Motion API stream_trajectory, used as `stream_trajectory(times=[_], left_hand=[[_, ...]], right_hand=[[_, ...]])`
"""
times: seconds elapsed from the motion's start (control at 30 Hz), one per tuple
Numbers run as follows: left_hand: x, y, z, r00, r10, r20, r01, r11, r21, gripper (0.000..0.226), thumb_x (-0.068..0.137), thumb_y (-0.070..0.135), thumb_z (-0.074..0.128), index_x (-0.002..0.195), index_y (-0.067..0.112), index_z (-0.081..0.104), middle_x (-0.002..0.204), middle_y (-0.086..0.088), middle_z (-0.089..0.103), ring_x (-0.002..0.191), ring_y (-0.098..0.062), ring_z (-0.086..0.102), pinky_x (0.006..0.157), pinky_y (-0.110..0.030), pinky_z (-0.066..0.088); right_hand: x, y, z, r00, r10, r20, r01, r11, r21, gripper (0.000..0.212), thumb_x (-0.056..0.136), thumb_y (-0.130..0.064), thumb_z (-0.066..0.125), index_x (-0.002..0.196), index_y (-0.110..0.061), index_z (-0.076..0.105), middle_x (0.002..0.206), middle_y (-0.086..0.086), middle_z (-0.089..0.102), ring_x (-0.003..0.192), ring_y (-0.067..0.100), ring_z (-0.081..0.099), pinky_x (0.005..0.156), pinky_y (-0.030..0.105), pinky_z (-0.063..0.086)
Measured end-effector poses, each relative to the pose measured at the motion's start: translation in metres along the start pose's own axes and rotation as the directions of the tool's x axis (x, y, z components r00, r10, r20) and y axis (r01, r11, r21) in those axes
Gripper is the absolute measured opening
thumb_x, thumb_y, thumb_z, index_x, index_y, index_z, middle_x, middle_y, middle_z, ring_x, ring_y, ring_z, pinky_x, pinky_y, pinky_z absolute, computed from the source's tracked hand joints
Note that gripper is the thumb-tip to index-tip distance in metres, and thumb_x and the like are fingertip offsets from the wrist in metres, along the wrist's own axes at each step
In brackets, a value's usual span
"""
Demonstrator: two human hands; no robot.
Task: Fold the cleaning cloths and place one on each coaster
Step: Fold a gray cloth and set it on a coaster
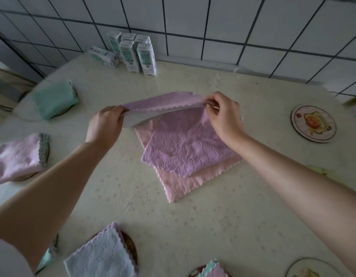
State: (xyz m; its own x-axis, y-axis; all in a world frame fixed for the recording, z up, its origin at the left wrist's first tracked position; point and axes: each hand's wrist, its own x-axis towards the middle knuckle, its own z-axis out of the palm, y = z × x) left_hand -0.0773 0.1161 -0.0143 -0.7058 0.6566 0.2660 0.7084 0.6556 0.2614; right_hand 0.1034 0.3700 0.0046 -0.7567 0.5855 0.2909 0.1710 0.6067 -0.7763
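At the middle of the cream floral tablecloth (213,226) a lilac waffle-textured microfibre cloth (185,148) lies partly spread on top of a pink scallop-edged microfibre cloth (183,184), which rests flat on the table and shows along the lilac one's near and left sides. The far edge of the lilac cloth is raised off the table and stretched between both hands, with its pale underside visible. The left hand (105,124) pinches the left end of that raised edge, its fingers curled over the fabric. The right hand (225,114) pinches the right end between thumb and fingertips. To the far left a folded mint-green cloth (51,100) sits on a coaster whose dark rim just shows beneath it. Nearer on the left a folded pale pink cloth (19,156) covers another coaster in the same way. At the bottom edge a folded pale blue cloth (101,254) lies on a brown coaster, and a folded pink and green cloth (213,270) is cut off by the frame. To the right a round picture-printed coaster (313,123) lies bare, well apart from the hands. A second round printed coaster (311,268) shows at the bottom right corner. White and green drink cartons (133,54) stand against the white tiled wall (253,21), one lying on its side.
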Motion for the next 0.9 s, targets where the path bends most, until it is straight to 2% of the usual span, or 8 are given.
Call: stream_trajectory(times=[0.17,0.33,0.4,0.53,0.6,0.7,0.8,0.9], left_hand=[[-0.05,0.049,-0.001,0.996,0.04,-0.078,-0.047,0.995,-0.086,0.024,0.089,0.01,0.057,0.11,0.01,0.069,0.101,-0.012,0.071,0.09,-0.031,0.064,0.074,-0.039,0.054],[-0.129,0.122,0.008,0.994,0.095,-0.057,-0.103,0.98,-0.168,0.025,0.084,0.001,0.066,0.107,0.006,0.071,0.103,-0.008,0.072,0.096,-0.025,0.066,0.086,-0.036,0.053],[-0.162,0.153,0.015,0.994,0.102,-0.038,-0.107,0.974,-0.199,0.023,0.084,0.0,0.065,0.106,0.006,0.072,0.103,-0.007,0.072,0.096,-0.025,0.066,0.088,-0.034,0.051],[-0.226,0.217,0.029,0.996,0.094,0.004,-0.09,0.961,-0.262,0.028,0.081,0.002,0.056,0.103,0.006,0.072,0.1,-0.007,0.072,0.095,-0.025,0.064,0.088,-0.03,0.048],[-0.258,0.248,0.034,0.996,0.089,0.019,-0.08,0.956,-0.283,0.028,0.085,0.009,0.05,0.101,0.006,0.073,0.099,-0.007,0.072,0.095,-0.024,0.064,0.088,-0.027,0.046],[-0.3,0.28,0.043,0.993,0.078,0.086,-0.05,0.957,-0.287,0.029,0.083,0.006,0.052,0.103,0.009,0.073,0.099,-0.005,0.072,0.095,-0.024,0.064,0.087,-0.025,0.045],[-0.332,0.297,0.052,0.987,0.077,0.143,-0.035,0.961,-0.275,0.03,0.079,-0.004,0.064,0.103,0.01,0.073,0.1,-0.003,0.072,0.097,-0.023,0.065,0.087,-0.035,0.05],[-0.357,0.311,0.05,0.982,0.081,0.168,-0.031,0.959,-0.282,0.024,0.081,0.002,0.062,0.099,0.012,0.075,0.098,-0.001,0.073,0.097,-0.02,0.064,0.086,-0.035,0.05]], right_hand=[[-0.057,0.022,-0.061,0.996,-0.085,-0.017,0.084,0.994,-0.066,0.014,0.082,0.001,0.06,0.091,-0.006,0.068,0.09,0.0,0.07,0.083,0.006,0.063,0.078,0.012,0.048],[-0.135,0.059,-0.123,0.991,-0.129,-0.021,0.125,0.983,-0.135,0.02,0.076,0.009,0.063,0.09,-0.004,0.069,0.092,0.005,0.072,0.085,0.01,0.066,0.081,0.014,0.049],[-0.168,0.075,-0.149,0.993,-0.115,-0.007,0.113,0.98,-0.161,0.021,0.075,0.01,0.065,0.09,-0.004,0.069,0.091,0.005,0.072,0.084,0.013,0.067,0.08,0.017,0.05],[-0.233,0.099,-0.203,0.995,-0.093,0.023,0.095,0.973,-0.21,0.024,0.072,0.015,0.064,0.089,-0.002,0.069,0.088,0.008,0.071,0.083,0.007,0.062,0.082,0.002,0.04],[-0.265,0.111,-0.226,0.996,-0.075,0.044,0.083,0.975,-0.205,0.025,0.072,0.017,0.064,0.09,0.0,0.07,0.088,0.008,0.072,0.084,0.005,0.062,0.083,0.0,0.039],[-0.31,0.127,-0.255,0.994,-0.055,0.092,0.075,0.973,-0.219,0.026,0.073,0.016,0.066,0.092,-0.001,0.071,0.089,0.007,0.072,0.083,0.012,0.067,0.082,0.007,0.047],[-0.347,0.137,-0.275,0.991,-0.032,0.128,0.06,0.973,-0.222,0.026,0.072,0.016,0.068,0.093,0.0,0.07,0.09,0.008,0.073,0.083,0.015,0.068,0.081,0.018,0.052],[-0.376,0.143,-0.286,0.987,0.027,0.158,0.007,0.978,-0.209,0.026,0.072,0.015,0.069,0.091,-0.003,0.071,0.09,0.005,0.073,0.082,0.013,0.068,0.08,0.018,0.052]])
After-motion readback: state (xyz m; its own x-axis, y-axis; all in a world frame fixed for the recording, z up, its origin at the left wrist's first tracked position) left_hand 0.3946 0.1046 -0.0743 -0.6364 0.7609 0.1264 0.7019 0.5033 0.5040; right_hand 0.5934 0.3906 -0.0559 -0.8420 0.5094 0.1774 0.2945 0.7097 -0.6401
